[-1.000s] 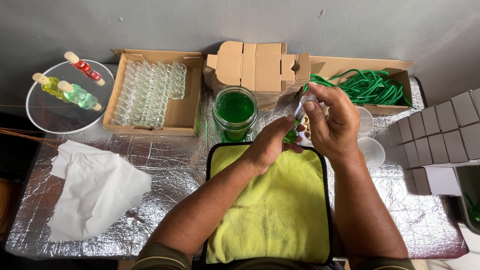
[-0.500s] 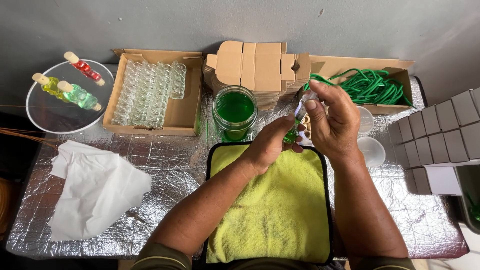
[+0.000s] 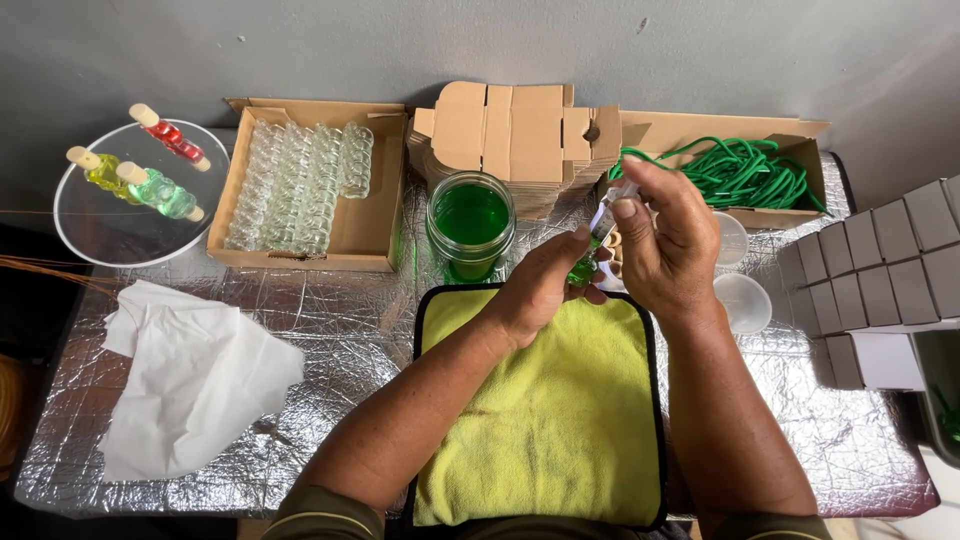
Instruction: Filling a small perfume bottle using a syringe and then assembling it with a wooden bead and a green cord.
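Almost nothing has shifted across the last second, as far as I can see from the head camera. Both hands stay in the same spot above the far edge of the yellow microfibre cloth with the black border; the forearms have not travelled. I read that as slow, fine work in hand, not a reach or a put-down.

Left hand: curled shut around a small glass bottle holding green liquid, which peeks out between the fingers just above the cloth's far edge. Most of the bottle is covered.

Right hand: pinched closed on a thin clear dropper-like tool, thumb on its upper end, the tool angled down toward the small bottle. The tip is hidden between the two hands, so I cannot tell whether it sits inside the bottle's mouth or just over it.

Around them:
- round glass jar of green liquid, just beyond the cloth, left of the hands
- open cardboard box of empty clear glass vials, further left
- stack of flat folded cardboard cartons behind the jar
- cardboard box of coiled green cord behind the right hand
- two small clear plastic cups right of the hands
- clear round plate bearing three corked bottles, far left
- crumpled white tissue on the silver foil-covered table
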